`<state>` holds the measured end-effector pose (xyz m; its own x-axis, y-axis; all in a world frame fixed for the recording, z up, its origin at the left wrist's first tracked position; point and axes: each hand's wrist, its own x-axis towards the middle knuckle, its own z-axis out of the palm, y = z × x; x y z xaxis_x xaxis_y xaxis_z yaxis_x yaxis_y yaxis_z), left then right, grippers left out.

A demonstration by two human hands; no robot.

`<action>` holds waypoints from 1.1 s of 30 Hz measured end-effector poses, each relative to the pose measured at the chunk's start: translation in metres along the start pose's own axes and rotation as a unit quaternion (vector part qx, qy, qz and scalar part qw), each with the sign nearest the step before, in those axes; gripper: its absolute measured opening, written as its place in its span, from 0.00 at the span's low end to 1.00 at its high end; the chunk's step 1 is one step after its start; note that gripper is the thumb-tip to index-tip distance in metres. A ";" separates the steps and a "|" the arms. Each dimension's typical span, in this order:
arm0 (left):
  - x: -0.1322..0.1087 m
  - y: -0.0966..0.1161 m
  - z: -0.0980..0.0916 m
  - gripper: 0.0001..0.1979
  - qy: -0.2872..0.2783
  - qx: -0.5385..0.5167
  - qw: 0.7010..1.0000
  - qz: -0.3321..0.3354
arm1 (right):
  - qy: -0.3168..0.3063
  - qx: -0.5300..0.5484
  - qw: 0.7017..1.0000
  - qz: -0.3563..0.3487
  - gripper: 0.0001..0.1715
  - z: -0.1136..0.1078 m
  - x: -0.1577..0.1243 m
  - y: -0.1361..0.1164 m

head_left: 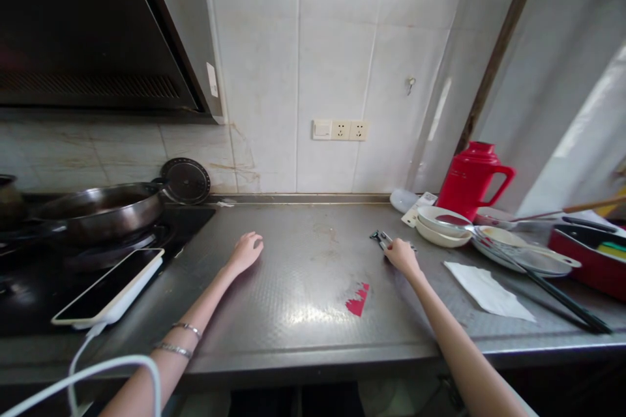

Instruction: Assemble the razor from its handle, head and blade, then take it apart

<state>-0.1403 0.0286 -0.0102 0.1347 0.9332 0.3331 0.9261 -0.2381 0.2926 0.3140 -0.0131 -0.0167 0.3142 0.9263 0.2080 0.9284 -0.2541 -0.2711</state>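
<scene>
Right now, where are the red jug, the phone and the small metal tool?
red jug (464, 184): head view, on its body.
phone (110, 285): head view, middle of dark screen.
metal tool (379, 236): head view, exposed end.

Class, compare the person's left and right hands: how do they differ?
The left hand rests on bare counter; the right hand covers one end of a small metal tool. The left arm wears two bracelets; the right arm none. Both lie palm down.

Kitchen colours: a grey steel counter (303, 287) with a fine dimpled pattern carries a red scrap (358, 300), a silver-grey tool (380, 238), a white napkin (489, 290), white bowls (443, 220), black chopsticks (552, 290) and a bright red jug (472, 176). The wall tiles (274, 78) are white, the pan (98, 208) dark, the phone (110, 283) screen black.
</scene>
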 end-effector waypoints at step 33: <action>0.028 0.121 0.028 0.15 -0.195 -0.264 0.942 -0.071 | 0.039 0.094 0.973 -0.207 0.19 -0.010 -0.084 -0.165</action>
<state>-0.0148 0.0333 0.0097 0.2369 0.9692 -0.0673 0.6536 -0.1077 0.7492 0.1362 -0.0518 0.0202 -0.0579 0.9129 0.4041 0.9280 0.1984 -0.3153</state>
